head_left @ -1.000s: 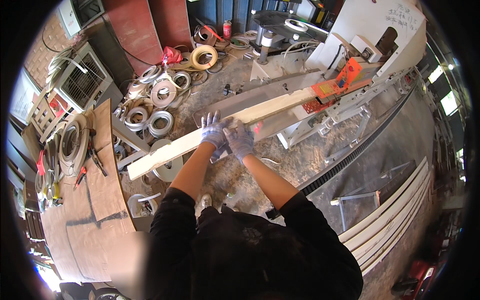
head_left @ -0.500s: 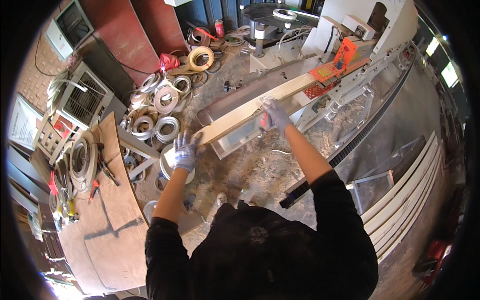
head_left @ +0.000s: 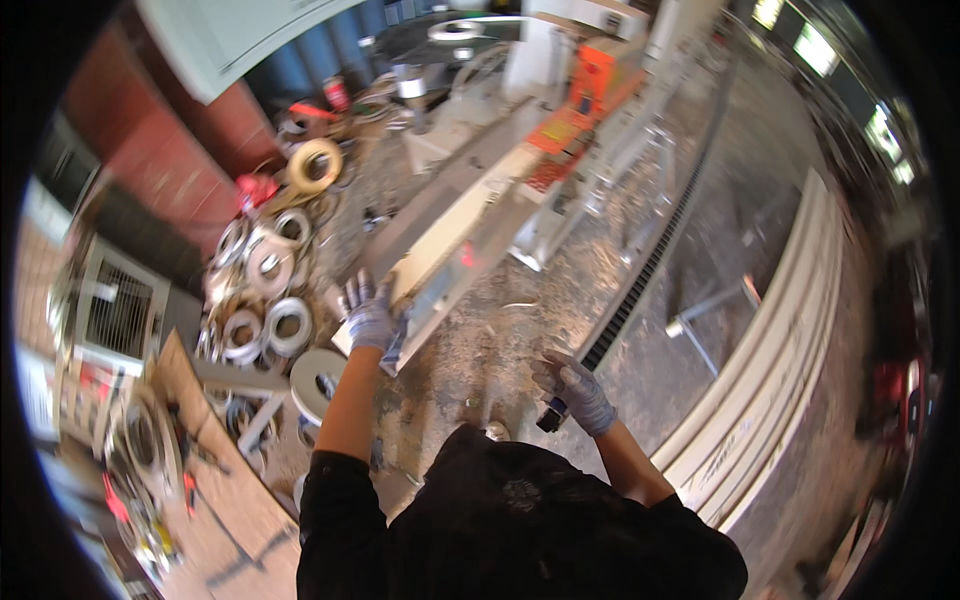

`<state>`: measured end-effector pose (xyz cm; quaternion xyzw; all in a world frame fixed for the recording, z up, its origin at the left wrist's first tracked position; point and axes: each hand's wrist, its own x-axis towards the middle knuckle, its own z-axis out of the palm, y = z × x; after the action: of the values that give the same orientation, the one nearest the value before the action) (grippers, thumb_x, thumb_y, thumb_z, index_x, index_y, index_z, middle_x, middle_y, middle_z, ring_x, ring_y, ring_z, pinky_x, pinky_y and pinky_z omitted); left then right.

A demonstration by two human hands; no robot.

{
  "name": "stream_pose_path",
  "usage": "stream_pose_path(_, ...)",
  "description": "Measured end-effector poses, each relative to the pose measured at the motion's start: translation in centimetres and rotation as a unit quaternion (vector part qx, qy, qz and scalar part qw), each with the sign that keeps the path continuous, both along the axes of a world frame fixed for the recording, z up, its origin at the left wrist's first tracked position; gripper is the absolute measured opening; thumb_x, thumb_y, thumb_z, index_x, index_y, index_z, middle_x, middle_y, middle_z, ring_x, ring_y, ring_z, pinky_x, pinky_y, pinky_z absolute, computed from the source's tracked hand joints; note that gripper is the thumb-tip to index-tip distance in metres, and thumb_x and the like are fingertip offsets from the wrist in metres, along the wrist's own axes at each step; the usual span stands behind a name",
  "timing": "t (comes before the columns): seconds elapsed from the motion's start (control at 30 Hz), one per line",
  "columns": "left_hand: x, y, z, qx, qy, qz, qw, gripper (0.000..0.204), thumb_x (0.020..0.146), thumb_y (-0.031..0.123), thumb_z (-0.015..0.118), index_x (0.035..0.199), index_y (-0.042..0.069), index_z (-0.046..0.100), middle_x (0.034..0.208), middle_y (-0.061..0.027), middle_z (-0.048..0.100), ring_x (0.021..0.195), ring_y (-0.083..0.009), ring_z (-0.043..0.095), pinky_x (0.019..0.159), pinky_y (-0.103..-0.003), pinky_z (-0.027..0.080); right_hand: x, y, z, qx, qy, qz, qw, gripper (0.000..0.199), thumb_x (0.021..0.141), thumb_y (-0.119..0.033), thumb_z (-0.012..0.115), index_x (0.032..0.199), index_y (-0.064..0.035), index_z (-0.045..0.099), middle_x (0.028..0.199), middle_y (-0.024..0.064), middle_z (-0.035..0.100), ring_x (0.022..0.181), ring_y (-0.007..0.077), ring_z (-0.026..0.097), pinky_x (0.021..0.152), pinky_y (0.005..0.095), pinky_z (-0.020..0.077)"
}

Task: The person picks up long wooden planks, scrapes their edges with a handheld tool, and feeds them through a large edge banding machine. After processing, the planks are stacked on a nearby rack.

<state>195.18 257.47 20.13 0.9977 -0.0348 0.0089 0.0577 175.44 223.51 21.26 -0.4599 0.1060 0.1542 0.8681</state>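
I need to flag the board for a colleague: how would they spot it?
Find the long machine with the orange housing running across the shop. The pale board lies along its near side, its near end under the left hand; it is the only light, flat plank there.

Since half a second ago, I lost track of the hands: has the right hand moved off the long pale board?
Yes. The right hand has left the pale board on the machine and dropped back toward the person's body, hanging over the dusty floor; the left hand is at the board's near end.
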Motion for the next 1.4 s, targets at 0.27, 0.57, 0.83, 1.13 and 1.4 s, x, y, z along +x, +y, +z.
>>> stream_pose_path(0.27, 6.5, -5.9, -1.0, 0.062, 0.019, -0.010, 0.998, 0.071, 0.090, 0.063, 0.052, 0.152, 0.035, 0.032, 0.163, -0.0116, 0.017, 0.149, -0.0394, 0.014, 0.116, -0.062, 0.015, -9.1, -4.2, -1.2, -0.041, 0.001, -0.215, 0.976, 0.066, 0.094, -0.043, 0.064, 0.144, -0.0047, 0.044, 0.134, 0.0157, 0.058, 0.124, 0.0276, 0.056, 0.107, 0.0412, 0.0435)
stream_pose_path(0.57, 12.4, -12.0, -2.3, 0.049, -0.015, -0.034, 0.998, 0.070, 0.090, 0.065, 0.050, 0.152, 0.036, 0.032, 0.163, -0.0104, 0.020, 0.148, -0.0390, 0.019, 0.117, -0.059, 0.017, -30.6, -7.4, -11.7, -0.362, 0.312, -0.433, 0.764, 0.063, 0.086, -0.037, 0.074, 0.133, 0.0011, 0.057, 0.131, 0.0177, 0.062, 0.122, 0.0286, 0.058, 0.103, 0.0346, 0.0454)
stream_pose_path(0.83, -3.0, -18.3, -3.5, -0.312, -0.165, -0.310, 0.883, 0.057, 0.095, 0.027, 0.062, 0.140, -0.003, 0.045, 0.143, -0.0211, 0.049, 0.135, -0.0348, 0.043, 0.119, -0.039, 0.027, -40.9, -16.1, -17.2, -0.498, 0.524, -0.348, 0.597, 0.086, 0.077, -0.048, 0.076, 0.149, -0.0161, 0.040, 0.144, 0.0175, 0.051, 0.129, 0.0354, 0.052, 0.105, 0.0444, 0.0436)
stream_pose_path(1.13, -33.2, -22.4, -6.3, -0.401, -0.040, -0.288, 0.869, 0.045, 0.089, 0.021, 0.068, 0.127, -0.001, 0.058, 0.136, -0.0213, 0.052, 0.128, -0.0399, 0.048, 0.107, -0.048, 0.037, -37.1, -25.2, -20.6, -0.483, 0.559, -0.223, 0.636, 0.122, 0.069, -0.055, 0.083, 0.157, -0.0213, 0.006, 0.151, 0.0259, 0.031, 0.137, 0.0387, 0.040, 0.109, 0.0434, 0.0404)
stream_pose_path(1.4, -44.6, -24.9, -9.1, -0.404, 0.088, -0.208, 0.886, 0.041, 0.086, 0.019, 0.069, 0.124, 0.007, 0.062, 0.134, -0.0194, 0.054, 0.127, -0.0356, 0.049, 0.108, -0.046, 0.038, -39.3, -25.5, -17.0, -0.505, 0.497, -0.267, 0.654, 0.094, 0.073, -0.041, 0.081, 0.148, -0.0196, 0.029, 0.136, 0.0237, 0.049, 0.126, 0.0388, 0.052, 0.102, 0.0454, 0.0472)
